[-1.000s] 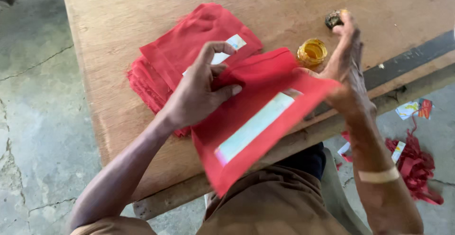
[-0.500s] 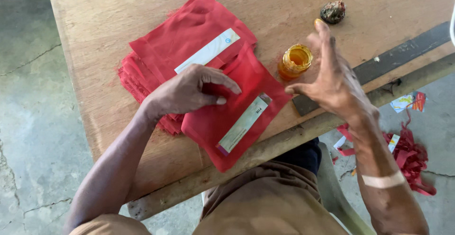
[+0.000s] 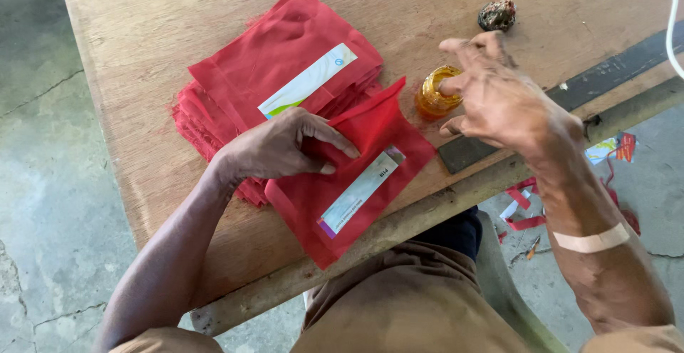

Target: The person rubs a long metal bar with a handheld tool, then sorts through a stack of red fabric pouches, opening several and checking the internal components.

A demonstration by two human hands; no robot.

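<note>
Pressing flat on red pouch (image 3: 349, 182), frame centre: left hand (image 3: 281, 146), fingers spread. Right hand (image 3: 499, 96), fingers loosely apart, fingertip dipping into amber jar (image 3: 434, 93), right of pouch.

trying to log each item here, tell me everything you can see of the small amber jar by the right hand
The small amber jar is a low, round, open-topped pot of see-through orange-yellow material, glass or plastic, with a yellowish substance inside. It stands upright on the wooden table, just right of the red fabric pouch and near a dark lump. The right hand hangs over it, one fingertip dipping at its rim. No lid is visible.
</note>
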